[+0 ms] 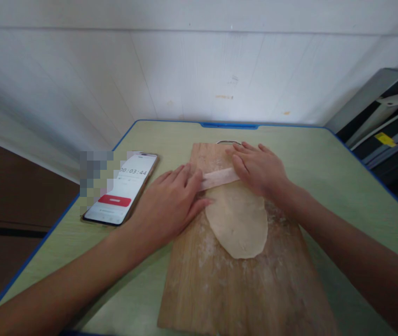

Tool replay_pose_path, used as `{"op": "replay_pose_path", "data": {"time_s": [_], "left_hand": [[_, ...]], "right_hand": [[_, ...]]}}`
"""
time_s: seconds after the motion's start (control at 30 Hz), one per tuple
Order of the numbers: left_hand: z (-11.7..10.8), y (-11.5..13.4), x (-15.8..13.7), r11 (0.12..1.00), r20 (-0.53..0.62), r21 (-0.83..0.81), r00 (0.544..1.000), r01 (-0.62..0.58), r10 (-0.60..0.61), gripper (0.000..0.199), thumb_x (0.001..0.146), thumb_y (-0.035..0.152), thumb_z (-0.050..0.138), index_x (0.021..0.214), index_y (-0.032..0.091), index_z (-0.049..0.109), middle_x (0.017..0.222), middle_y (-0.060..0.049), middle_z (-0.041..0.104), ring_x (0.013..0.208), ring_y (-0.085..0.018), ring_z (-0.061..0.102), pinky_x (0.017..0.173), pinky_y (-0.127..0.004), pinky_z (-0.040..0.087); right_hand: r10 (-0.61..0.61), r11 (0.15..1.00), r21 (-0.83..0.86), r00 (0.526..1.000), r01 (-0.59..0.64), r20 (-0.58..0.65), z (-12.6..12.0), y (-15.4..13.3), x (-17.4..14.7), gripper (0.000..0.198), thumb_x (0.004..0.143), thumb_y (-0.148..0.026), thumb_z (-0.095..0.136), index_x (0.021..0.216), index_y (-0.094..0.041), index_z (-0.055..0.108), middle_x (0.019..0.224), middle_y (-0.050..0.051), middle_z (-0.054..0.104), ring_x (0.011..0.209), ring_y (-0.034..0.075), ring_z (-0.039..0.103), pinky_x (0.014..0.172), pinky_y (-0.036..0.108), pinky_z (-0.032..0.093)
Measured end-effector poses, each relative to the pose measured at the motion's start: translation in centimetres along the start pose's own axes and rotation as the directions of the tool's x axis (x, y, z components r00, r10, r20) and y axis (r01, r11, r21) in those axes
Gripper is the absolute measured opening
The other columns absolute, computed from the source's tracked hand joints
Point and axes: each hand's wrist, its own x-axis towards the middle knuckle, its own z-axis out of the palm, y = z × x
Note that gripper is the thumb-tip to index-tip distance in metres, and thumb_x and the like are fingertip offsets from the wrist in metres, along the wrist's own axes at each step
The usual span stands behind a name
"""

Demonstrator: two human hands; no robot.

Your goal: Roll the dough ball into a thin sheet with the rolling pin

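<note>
A pale, flour-dusted rolling pin (220,178) lies crosswise over the far part of a flat oval sheet of dough (238,224). My left hand (174,198) covers the pin's left end, its fingers over the top and the thumb stretched out by the dough's left edge. On the other end rests my right hand (260,168), fingers bent forward over the pin and hiding that end. Beneath the dough is a wooden cutting board (192,289) with smears of flour on it.
The green table (325,172) has a blue edge and stands against a white panelled wall (199,70). Left of the board lies a phone (124,191) showing a running timer, close to my left forearm. Dark folded items with metal parts (388,107) stand beyond the table's right edge.
</note>
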Motion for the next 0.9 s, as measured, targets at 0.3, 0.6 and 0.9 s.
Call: {"op": "replay_pose_path", "data": {"time_s": [0.3, 0.6, 0.9], "left_hand": [[0.1, 1.5, -0.9, 0.998, -0.108, 0.048, 0.993, -0.051, 0.056, 0.071, 0.083, 0.055, 0.062, 0.124, -0.001, 0.053, 0.129, -0.034, 0.055, 0.116, -0.042, 0.059, 0.090, -0.049, 0.054], [0.9, -1.7, 1.0, 0.992, 0.062, -0.108, 0.997, 0.060, -0.053, 0.056, 0.098, 0.048, 0.034, 0.128, 0.003, 0.049, 0.132, -0.025, 0.055, 0.127, -0.035, 0.051, 0.102, -0.047, 0.045], [0.5, -0.4, 0.2, 0.998, 0.037, -0.057, 0.999, -0.009, 0.011, 0.056, 0.095, 0.049, 0.042, 0.128, 0.004, 0.047, 0.132, -0.024, 0.054, 0.125, -0.037, 0.050, 0.104, -0.051, 0.040]], "right_hand": [[-0.007, 1.000, 0.026, 0.988, 0.011, -0.156, 0.7, -0.2, -2.2, 0.053, 0.098, -0.024, 0.018, 0.131, -0.011, 0.057, 0.140, 0.012, 0.053, 0.134, 0.026, 0.043, 0.110, 0.052, 0.029], [0.014, 1.000, 0.027, 1.000, -0.014, -0.027, 0.5, -0.2, 3.8, 0.048, 0.097, -0.028, 0.026, 0.133, -0.018, 0.056, 0.139, 0.010, 0.055, 0.127, 0.024, 0.051, 0.105, 0.048, 0.038], [0.001, 1.000, -0.015, 0.995, -0.003, -0.104, 0.6, -0.3, 0.4, 0.049, 0.098, -0.022, 0.022, 0.129, -0.014, 0.058, 0.137, 0.011, 0.056, 0.131, 0.026, 0.047, 0.108, 0.053, 0.032]]}}
